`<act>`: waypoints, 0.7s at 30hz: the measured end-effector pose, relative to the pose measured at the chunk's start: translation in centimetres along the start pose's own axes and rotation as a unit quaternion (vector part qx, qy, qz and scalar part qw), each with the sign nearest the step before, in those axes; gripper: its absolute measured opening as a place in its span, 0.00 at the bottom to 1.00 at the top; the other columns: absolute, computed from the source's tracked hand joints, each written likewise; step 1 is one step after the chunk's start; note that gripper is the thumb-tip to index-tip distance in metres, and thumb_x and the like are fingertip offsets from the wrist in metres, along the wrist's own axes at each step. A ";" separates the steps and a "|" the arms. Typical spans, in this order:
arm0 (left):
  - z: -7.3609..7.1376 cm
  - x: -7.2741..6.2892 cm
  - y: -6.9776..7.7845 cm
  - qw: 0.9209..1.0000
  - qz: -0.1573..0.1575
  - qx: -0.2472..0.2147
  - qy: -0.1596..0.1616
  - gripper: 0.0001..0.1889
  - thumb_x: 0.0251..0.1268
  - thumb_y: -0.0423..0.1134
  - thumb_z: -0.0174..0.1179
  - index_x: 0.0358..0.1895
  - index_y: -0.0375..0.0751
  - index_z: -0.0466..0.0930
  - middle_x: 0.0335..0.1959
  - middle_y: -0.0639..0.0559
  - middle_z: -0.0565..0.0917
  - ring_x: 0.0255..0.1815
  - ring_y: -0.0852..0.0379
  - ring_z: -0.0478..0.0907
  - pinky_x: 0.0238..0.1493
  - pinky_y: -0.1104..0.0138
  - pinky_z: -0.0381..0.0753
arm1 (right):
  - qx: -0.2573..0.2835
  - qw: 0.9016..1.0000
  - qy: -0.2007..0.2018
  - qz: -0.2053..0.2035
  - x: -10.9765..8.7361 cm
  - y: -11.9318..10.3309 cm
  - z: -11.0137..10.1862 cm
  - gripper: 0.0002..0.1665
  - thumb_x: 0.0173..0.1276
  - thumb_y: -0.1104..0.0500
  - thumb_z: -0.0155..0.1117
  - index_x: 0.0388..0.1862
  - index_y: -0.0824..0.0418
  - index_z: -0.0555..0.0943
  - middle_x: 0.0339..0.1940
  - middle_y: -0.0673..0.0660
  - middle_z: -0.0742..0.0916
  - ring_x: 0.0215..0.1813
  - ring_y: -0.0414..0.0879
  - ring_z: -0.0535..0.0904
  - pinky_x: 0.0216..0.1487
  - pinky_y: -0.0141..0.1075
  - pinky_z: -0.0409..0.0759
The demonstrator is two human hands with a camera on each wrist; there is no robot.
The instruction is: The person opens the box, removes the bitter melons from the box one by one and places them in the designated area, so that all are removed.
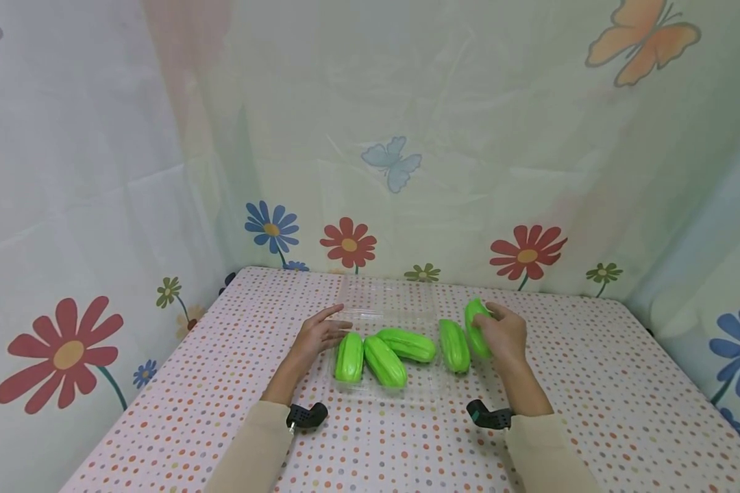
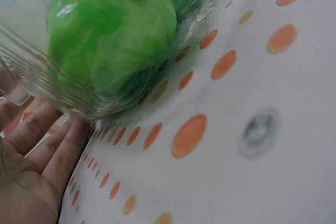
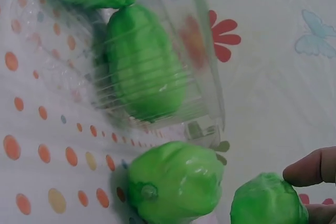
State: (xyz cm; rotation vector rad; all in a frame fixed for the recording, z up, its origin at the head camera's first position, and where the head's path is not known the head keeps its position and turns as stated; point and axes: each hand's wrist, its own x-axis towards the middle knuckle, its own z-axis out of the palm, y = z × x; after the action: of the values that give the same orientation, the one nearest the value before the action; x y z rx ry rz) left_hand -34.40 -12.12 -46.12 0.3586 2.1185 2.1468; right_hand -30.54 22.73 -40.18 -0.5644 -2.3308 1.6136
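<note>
A clear plastic clamshell box [image 1: 419, 385] lies with its lid [image 1: 387, 298] folded back. Inside are three bright green, ridged, cucumber-like vegetables: one at the left [image 1: 349, 358], one slanting in the middle [image 1: 385, 361], one lying crosswise behind [image 1: 407, 344]. My left hand [image 1: 316, 335] is beside the box's left wall, fingers extended; the left wrist view puts its fingertips against the plastic [image 2: 79, 106]. Right of the box another green vegetable [image 1: 454, 346] rests on the table. Just beyond it my right hand [image 1: 504, 337] holds a green vegetable [image 1: 476, 322] between thumb and fingers.
The table [image 1: 370, 452] wears a white cloth with coloured dots. Curtains printed with flowers and butterflies hang behind [image 1: 456, 205] and along both sides. A black wrist device [image 1: 307, 415] sits at the left cuff, and another [image 1: 489, 415] at the right.
</note>
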 end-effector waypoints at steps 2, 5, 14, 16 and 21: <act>0.0 0.1 0.1 1.000 0.002 -0.003 -0.001 0.28 0.76 0.34 0.44 0.77 0.40 0.63 0.61 0.34 0.82 0.62 0.39 0.80 0.65 0.51 0.77 | -0.001 1.000 -0.001 0.002 0.1 0.2 0.0 0.39 0.66 0.62 0.56 0.78 0.63 0.65 0.75 0.71 0.70 0.70 0.65 0.69 0.65 0.57 0.74; 0.1 0.1 0.1 1.000 0.001 -0.005 0.000 0.28 0.76 0.34 0.44 0.78 0.40 0.63 0.61 0.34 0.82 0.62 0.39 0.80 0.65 0.52 0.78 | -0.004 1.000 -0.002 0.004 0.4 0.4 -0.1 0.40 0.66 0.62 0.57 0.78 0.64 0.65 0.75 0.71 0.70 0.70 0.66 0.70 0.65 0.57 0.74; 0.0 0.1 -0.1 1.000 -0.001 -0.002 0.006 0.28 0.75 0.34 0.45 0.77 0.39 0.64 0.60 0.33 0.82 0.60 0.40 0.81 0.62 0.54 0.80 | -0.029 0.999 -0.008 0.012 0.7 1.2 0.2 0.41 0.65 0.62 0.57 0.78 0.65 0.64 0.73 0.74 0.71 0.70 0.68 0.69 0.65 0.58 0.74; 0.0 0.1 -0.1 1.000 0.000 -0.002 0.006 0.28 0.75 0.33 0.45 0.77 0.39 0.64 0.60 0.33 0.82 0.61 0.40 0.81 0.63 0.54 0.80 | -0.032 0.999 -0.011 0.013 0.6 1.4 0.3 0.41 0.65 0.62 0.57 0.78 0.66 0.64 0.72 0.74 0.71 0.70 0.68 0.69 0.66 0.58 0.73; 0.0 0.0 0.1 1.000 0.003 0.001 0.007 0.27 0.76 0.34 0.45 0.77 0.39 0.64 0.60 0.34 0.82 0.60 0.40 0.81 0.63 0.53 0.79 | -0.043 0.999 -0.013 0.012 0.7 1.8 0.5 0.40 0.66 0.62 0.57 0.77 0.69 0.64 0.72 0.75 0.72 0.70 0.69 0.68 0.68 0.60 0.71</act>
State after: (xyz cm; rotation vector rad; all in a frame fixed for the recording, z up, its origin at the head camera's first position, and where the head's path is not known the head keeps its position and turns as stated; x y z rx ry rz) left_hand -34.39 -12.08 -46.02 0.3502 2.1304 2.1560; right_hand -31.03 23.23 -42.07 -0.5949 -2.4307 1.5452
